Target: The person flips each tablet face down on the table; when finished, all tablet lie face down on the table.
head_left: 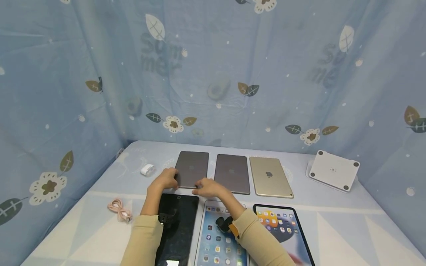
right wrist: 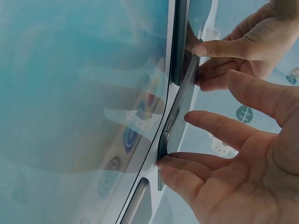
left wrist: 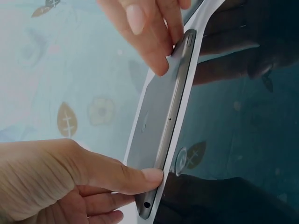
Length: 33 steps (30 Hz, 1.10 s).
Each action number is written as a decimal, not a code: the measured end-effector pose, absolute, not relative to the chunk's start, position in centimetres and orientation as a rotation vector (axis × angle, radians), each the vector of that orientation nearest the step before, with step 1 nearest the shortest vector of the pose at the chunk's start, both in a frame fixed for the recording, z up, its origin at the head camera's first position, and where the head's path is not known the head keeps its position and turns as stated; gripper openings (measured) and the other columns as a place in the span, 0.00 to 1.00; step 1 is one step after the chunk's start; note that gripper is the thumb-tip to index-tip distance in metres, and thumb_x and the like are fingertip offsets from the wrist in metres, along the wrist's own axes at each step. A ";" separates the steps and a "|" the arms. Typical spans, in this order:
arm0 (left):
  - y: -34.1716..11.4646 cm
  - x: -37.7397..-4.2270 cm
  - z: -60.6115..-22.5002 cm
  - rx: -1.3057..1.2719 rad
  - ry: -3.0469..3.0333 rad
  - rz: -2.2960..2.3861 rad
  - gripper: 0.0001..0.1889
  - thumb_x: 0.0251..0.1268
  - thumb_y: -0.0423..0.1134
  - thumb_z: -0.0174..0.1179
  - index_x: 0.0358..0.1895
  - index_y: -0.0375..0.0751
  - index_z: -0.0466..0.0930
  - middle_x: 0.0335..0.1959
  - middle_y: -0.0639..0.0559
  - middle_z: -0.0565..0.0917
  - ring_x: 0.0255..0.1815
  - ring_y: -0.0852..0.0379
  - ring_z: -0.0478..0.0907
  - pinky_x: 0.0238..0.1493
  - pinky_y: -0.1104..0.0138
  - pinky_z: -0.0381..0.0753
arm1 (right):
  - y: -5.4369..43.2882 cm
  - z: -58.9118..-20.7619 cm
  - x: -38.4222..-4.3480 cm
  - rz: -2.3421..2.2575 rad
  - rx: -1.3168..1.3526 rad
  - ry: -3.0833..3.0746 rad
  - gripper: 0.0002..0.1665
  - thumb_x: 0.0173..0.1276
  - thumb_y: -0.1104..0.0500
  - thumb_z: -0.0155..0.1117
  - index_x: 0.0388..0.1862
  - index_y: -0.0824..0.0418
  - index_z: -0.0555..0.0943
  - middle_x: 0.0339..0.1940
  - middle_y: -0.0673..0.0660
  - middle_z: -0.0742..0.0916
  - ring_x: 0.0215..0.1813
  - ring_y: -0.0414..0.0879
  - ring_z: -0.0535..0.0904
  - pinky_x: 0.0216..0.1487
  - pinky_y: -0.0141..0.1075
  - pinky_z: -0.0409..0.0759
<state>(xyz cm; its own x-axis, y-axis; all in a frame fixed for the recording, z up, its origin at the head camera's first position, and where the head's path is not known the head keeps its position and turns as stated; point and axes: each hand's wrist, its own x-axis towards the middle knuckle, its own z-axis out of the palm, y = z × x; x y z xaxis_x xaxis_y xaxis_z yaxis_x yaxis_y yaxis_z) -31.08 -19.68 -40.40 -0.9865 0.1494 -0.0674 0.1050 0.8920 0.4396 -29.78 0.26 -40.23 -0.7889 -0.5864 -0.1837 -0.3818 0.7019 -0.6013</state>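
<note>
A dark grey tablet (head_left: pixel 192 168) lies back side up at the left of the far row. My left hand (head_left: pixel 166 178) grips its near left corner, thumb (left wrist: pixel 152 176) on the near edge and the other fingers along the side. At the near right corner is my right hand (head_left: pixel 209 187); its fingertips touch the edge in the right wrist view, with the thumb (right wrist: pixel 243 86) held away from the tablet. Just in front lies a tablet with a black screen (head_left: pixel 179 221), under my left wrist. A white-framed tablet with a lit screen (head_left: pixel 209 236) is partly hidden by my right forearm.
Another grey tablet (head_left: pixel 232 173) and a gold tablet (head_left: pixel 271 177) lie back side up to the right. A black-framed tablet (head_left: pixel 283 225) is lit at the near right. A white stand (head_left: pixel 334 171) is at the far right, a white charger (head_left: pixel 148 170) and pink cable (head_left: pixel 119 210) at left.
</note>
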 end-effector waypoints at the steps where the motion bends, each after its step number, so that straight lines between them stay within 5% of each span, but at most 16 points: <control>1: -19.6 -31.0 -40.4 0.202 2.958 0.668 0.26 0.43 0.25 0.69 0.52 0.24 0.78 0.46 0.33 0.82 0.43 0.43 0.78 0.44 0.55 0.79 | 0.3 -40.2 -29.7 -0.772 -0.766 2.547 0.29 0.71 0.52 0.56 0.65 0.68 0.73 0.59 0.67 0.81 0.54 0.59 0.80 0.57 0.49 0.77; 7: -19.2 -30.3 -40.1 0.204 2.952 0.601 0.15 0.47 0.26 0.68 0.41 0.28 0.80 0.35 0.40 0.82 0.33 0.51 0.75 0.36 0.59 0.76 | 0.6 -39.9 -29.4 -0.773 -0.829 2.520 0.30 0.71 0.52 0.57 0.66 0.69 0.71 0.65 0.65 0.78 0.65 0.59 0.74 0.62 0.50 0.74; 13: -18.7 -28.4 -39.0 0.250 2.906 0.539 0.15 0.53 0.35 0.70 0.40 0.29 0.79 0.31 0.44 0.81 0.29 0.53 0.74 0.33 0.61 0.73 | 0.7 -39.9 -28.8 -0.791 -0.804 2.536 0.32 0.70 0.49 0.58 0.67 0.67 0.71 0.67 0.62 0.77 0.68 0.58 0.72 0.64 0.50 0.73; 26: -17.9 -24.2 -36.5 0.063 2.760 0.155 0.30 0.40 0.43 0.79 0.47 0.30 0.78 0.43 0.37 0.80 0.45 0.44 0.79 0.46 0.52 0.81 | 0.4 -40.5 -25.9 -0.863 -0.733 2.559 0.32 0.68 0.48 0.62 0.65 0.66 0.73 0.63 0.62 0.80 0.54 0.59 0.82 0.55 0.47 0.79; 28: -17.8 -24.1 -36.5 0.043 2.762 0.116 0.29 0.38 0.42 0.80 0.43 0.31 0.78 0.41 0.37 0.80 0.43 0.45 0.79 0.45 0.53 0.81 | 0.6 -40.5 -25.6 -0.847 -0.719 2.599 0.30 0.67 0.48 0.63 0.58 0.69 0.77 0.55 0.62 0.84 0.54 0.55 0.82 0.51 0.45 0.81; 30: -17.6 -24.1 -36.4 0.042 2.765 0.086 0.27 0.36 0.41 0.80 0.40 0.32 0.78 0.39 0.38 0.79 0.40 0.47 0.78 0.43 0.54 0.81 | 0.7 -40.5 -25.4 -0.816 -0.699 2.648 0.24 0.65 0.49 0.65 0.47 0.70 0.80 0.40 0.60 0.86 0.40 0.51 0.83 0.39 0.39 0.81; 33: -17.5 -24.2 -36.4 0.052 2.766 0.060 0.27 0.36 0.42 0.81 0.40 0.32 0.78 0.38 0.38 0.78 0.40 0.47 0.78 0.44 0.54 0.81 | 0.9 -40.6 -25.0 -0.761 -0.673 2.722 0.17 0.63 0.51 0.68 0.31 0.64 0.77 0.21 0.53 0.77 0.23 0.43 0.72 0.24 0.33 0.69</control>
<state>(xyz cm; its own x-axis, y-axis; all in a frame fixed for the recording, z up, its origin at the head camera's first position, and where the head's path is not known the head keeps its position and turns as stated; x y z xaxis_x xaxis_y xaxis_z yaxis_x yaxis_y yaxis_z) -24.16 -17.53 -36.42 -0.9301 0.0444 -0.3646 0.0286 0.9984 0.0486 -25.01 0.94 -40.61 -0.8662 -0.4897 -0.0996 -0.3669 0.7586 -0.5385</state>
